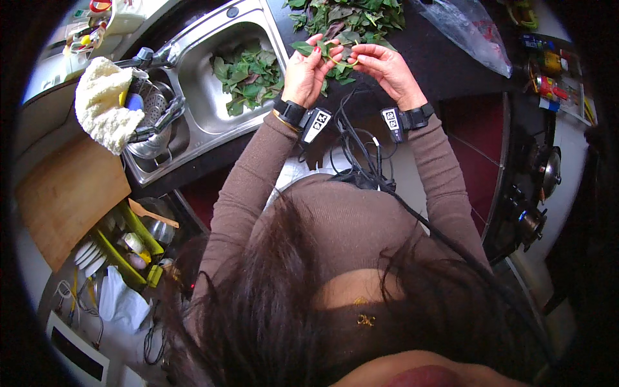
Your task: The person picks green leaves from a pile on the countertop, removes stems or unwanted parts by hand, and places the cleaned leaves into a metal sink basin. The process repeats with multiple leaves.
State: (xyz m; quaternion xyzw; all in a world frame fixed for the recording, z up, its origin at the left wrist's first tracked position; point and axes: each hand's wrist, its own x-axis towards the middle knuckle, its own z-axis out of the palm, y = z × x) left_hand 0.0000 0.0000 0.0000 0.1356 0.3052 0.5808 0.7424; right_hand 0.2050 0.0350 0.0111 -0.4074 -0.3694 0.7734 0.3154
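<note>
My left hand (305, 79) is closed around a leafy green sprig (302, 48), thumb and fingers pinching it. From the other side, my right hand (388, 72) pinches the sprig's thin stem between thumb and forefinger. Both hands are raised over the front of the dark counter. Behind them lies a heap of loose green and purplish leaves (371, 18), with a few leaves trailing close under my fingers. More picked leaves (250, 76) rest in the steel sink (195, 87) to the left.
A clear plastic bag (474, 40) lies on the counter at right. Left of the sink basin, a cream cloth (106, 103) hangs by a metal strainer (153, 108). A wooden board (71, 197) stands further left. Black cables (367, 151) run between my forearms.
</note>
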